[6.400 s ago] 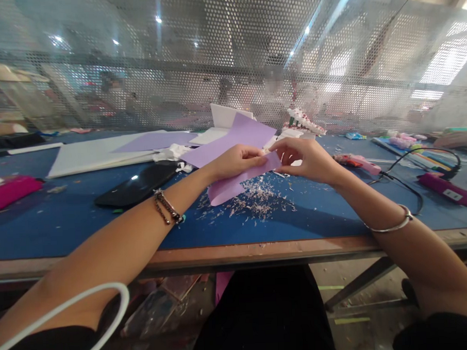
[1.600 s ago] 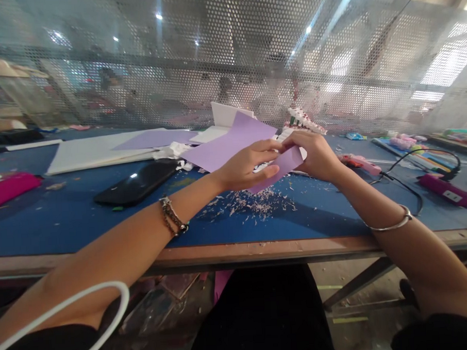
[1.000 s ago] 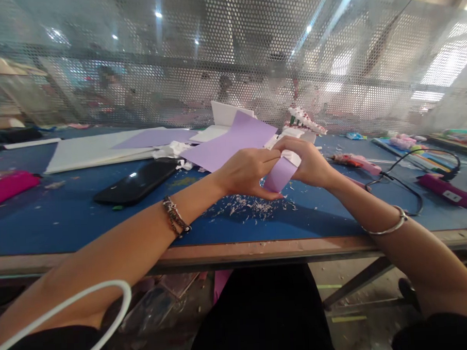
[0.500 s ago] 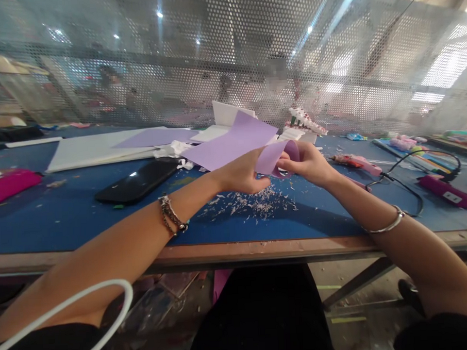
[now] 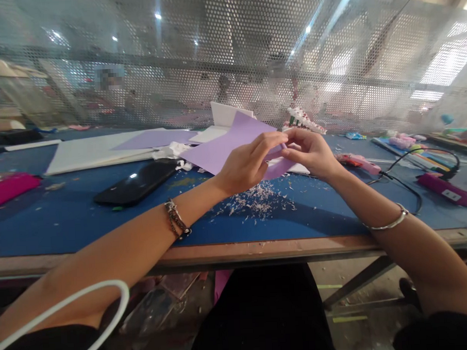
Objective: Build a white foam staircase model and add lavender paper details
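Between my hands is a curled strip of purple sheet (image 5: 280, 168), either paper or thin foam; I cannot tell which. My right hand (image 5: 313, 153) pinches its upper edge between thumb and fingers. Fingers bent over that same edge, my left hand (image 5: 246, 163) meets the right fingertips and partly covers the strip. A larger purple sheet (image 5: 228, 139) lies just behind the left hand. Below both hands, pale shavings (image 5: 258, 198) are scattered on the blue tabletop (image 5: 115, 226).
A black phone (image 5: 139, 181) lies left, before white boards (image 5: 81, 150) and crumpled white paper (image 5: 173, 150). To the right are a pink tool (image 5: 366, 165), a black cable (image 5: 414, 189) and a magenta case (image 5: 449, 190). A perforated metal screen (image 5: 242, 30) rises behind the table.
My left hand has turned over and its fingers have come up to the right fingertips. The purple strip, rolled in a loop before, now hangs lower and flatter.
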`<state>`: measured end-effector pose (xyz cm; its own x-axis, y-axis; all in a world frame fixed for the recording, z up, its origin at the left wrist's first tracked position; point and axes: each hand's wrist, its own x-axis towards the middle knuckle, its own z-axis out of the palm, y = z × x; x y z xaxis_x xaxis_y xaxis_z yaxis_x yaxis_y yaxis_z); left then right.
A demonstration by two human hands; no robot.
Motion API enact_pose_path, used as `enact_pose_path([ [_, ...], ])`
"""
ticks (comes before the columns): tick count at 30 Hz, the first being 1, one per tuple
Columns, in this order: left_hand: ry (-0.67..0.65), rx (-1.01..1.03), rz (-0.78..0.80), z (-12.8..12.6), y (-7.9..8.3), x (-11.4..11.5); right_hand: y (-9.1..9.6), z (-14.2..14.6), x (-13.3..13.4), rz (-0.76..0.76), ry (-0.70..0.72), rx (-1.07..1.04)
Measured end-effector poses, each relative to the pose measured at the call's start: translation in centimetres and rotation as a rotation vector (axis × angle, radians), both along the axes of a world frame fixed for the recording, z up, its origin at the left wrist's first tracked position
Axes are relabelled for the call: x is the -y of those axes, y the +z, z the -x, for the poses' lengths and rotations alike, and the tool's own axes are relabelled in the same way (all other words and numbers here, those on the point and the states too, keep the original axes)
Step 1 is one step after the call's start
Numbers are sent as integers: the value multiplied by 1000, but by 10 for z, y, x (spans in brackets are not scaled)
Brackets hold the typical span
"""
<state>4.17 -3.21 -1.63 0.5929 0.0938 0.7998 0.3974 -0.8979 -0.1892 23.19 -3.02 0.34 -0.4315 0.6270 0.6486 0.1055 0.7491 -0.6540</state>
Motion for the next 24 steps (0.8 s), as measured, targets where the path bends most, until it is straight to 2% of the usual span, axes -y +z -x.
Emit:
enact_pose_path([
  [7,134,-28,-14,9,6,-7,7,-16,-11,-32,-85,23],
  [13,169,-66,-69,12,6,-11,11,-21,-8,-58,-67,88],
  [17,167,-81,-20,11,6,-12,14,-24,-4,-105,-93,188],
  [20,88,-91,153,12,6,-13,12,-23,-3,-109,-87,232],
  [24,-125,-17,653,10,5,-15,7,-14,1,-210,-101,241],
])
